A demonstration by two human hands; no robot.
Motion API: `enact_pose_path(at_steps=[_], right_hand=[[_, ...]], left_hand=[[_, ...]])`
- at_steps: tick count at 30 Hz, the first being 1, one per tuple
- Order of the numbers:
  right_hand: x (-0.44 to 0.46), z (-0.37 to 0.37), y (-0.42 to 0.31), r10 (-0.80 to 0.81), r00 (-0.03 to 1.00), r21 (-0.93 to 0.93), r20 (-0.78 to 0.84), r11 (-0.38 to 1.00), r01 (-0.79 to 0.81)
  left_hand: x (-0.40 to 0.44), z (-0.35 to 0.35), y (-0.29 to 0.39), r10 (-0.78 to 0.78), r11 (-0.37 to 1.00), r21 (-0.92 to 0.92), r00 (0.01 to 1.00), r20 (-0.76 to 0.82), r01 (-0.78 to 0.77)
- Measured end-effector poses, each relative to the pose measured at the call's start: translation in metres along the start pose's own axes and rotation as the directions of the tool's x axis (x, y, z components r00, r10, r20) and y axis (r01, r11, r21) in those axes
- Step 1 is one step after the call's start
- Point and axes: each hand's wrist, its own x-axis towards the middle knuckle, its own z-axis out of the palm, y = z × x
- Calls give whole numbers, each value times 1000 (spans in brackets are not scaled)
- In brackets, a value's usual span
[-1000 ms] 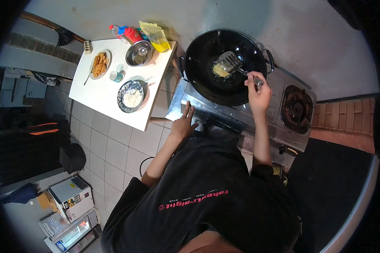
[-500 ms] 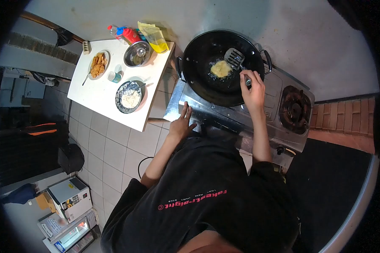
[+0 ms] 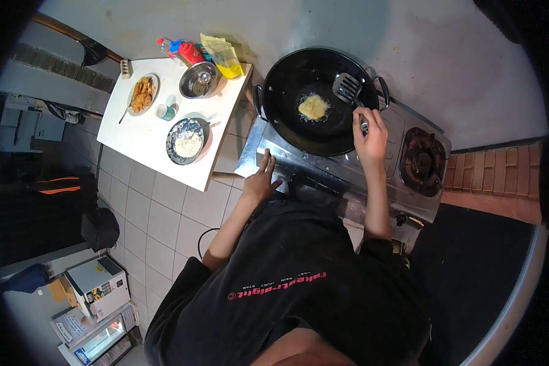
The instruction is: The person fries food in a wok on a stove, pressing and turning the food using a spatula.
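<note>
My right hand [image 3: 370, 134] is closed round the handle of a slotted spatula [image 3: 347, 88]. The spatula's blade hangs over the right side of a black wok [image 3: 296, 131], apart from the food. A pale yellow fritter [image 3: 313, 107] lies in bubbling oil at the wok's middle. My left hand [image 3: 260, 183] rests with fingers apart on the front left edge of the steel gas stove [image 3: 274, 160], holding nothing.
On the white table [image 3: 146, 140] to the left stand a bowl of white batter [image 3: 189, 143], a steel bowl [image 3: 198, 80], a cup [image 3: 165, 112], a plate of fried food [image 3: 143, 95], bottles and a yellow pouch [image 3: 222, 56]. A bare burner [image 3: 422, 161] is on the right.
The spatula has moved away from the fritter, to the right. The fritter now sits slightly left and lower in view. My left hand stays on the stove edge.
</note>
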Motion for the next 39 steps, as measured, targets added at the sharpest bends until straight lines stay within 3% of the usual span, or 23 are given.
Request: enact_pose_path(at_steps=[6,8,9,11,24,30,32,36,39], right_hand=[[-3,2,-1,-25,1000,19,6,1000,25],[-2,1,-3,-101,994,12,-31,995,101],[-2,0,-5,-100,995,11,-28,995,101],[-2,-2,-10,53,999,32,11,998,-53],[-4,1,-7,-26,999,-15,-21,1000,26],[-10,-7,-11,125,990,14,-66,992,-124],[-17,-9,-4,336,941,195,-30,926,-324],[-20,-16,-18,308,951,318,-35,905,-281],[-19,-18,-21,286,957,280,41,917,-285]], left_hand=[[1,2,-1,18,1000,7,1000,-11,-18],[1,4,-2,23,1000,-1,1000,-15,-23],[0,2,-1,22,1000,-4,1000,-14,-22],[-1,-2,2,4,1000,-13,1000,4,-4],[2,10,-5,40,999,-8,998,-52,-41],[-1,5,-4,53,999,-9,997,-56,-54],[-1,2,-2,39,999,-3,999,-32,-39],[-2,-2,1,21,1000,0,1000,0,-21],[0,0,0,25,1000,-14,1000,-12,-25]])
